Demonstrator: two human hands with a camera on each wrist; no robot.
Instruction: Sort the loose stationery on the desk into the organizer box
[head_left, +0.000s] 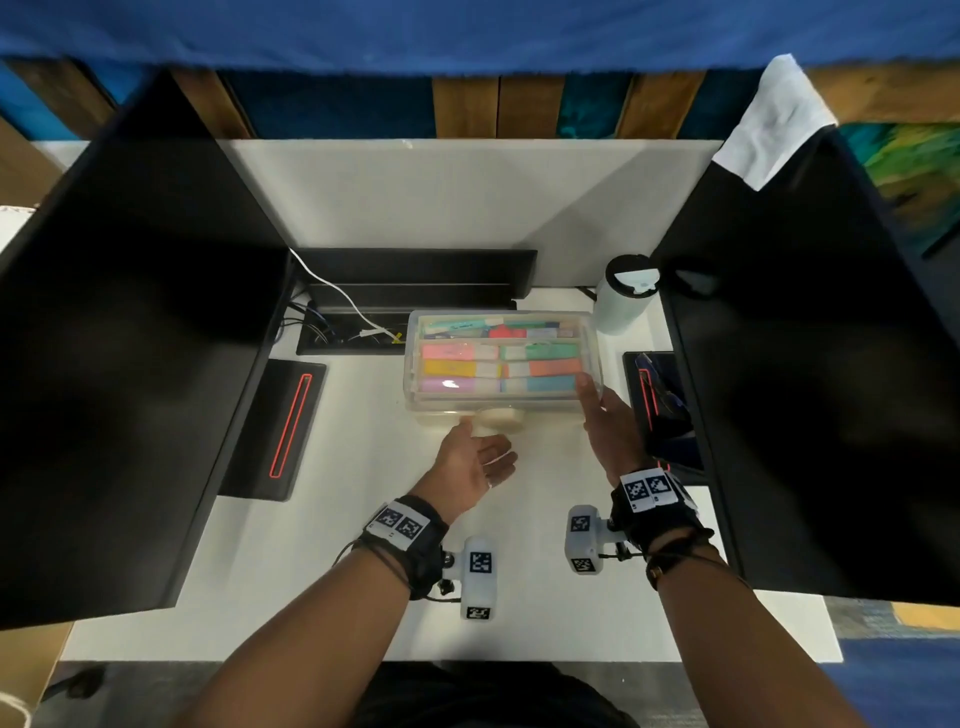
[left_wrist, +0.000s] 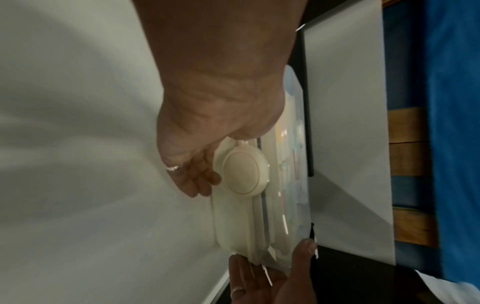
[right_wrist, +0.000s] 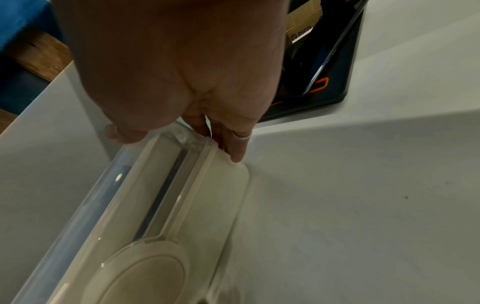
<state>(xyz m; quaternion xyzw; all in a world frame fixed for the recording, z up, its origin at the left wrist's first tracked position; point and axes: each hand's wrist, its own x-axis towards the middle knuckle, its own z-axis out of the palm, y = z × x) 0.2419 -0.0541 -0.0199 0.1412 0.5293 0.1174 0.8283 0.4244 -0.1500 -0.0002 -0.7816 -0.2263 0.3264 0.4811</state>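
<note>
Your organizer box (head_left: 503, 364) sits at 12 o'clock from you on the white tabletop (head_left: 363, 571), between the two dark monitors, its clear lid on and rows of pastel sticky-note pads (head_left: 498, 369) showing through. Your left hand (head_left: 475, 462) lies palm-up at the box's 6 o'clock side, fingers (left_wrist: 200, 181) relaxed and loosely curved just beside the round cream latch knob (left_wrist: 244, 170), gripping nothing. Your right hand (head_left: 605, 421) holds the box's near right corner at about 4 o'clock, thumb on the lid and fingers (right_wrist: 233, 144) wrapped down the side wall.

The box looks like thin, smooth plastic: stiff enough to lift by its edges, but slick and likely to flex if you squeeze the lid. Packed this full, it probably carries some weight, so take it under the rim at both short ends rather than by the knob. No loose stationery shows on the tabletop.
</note>
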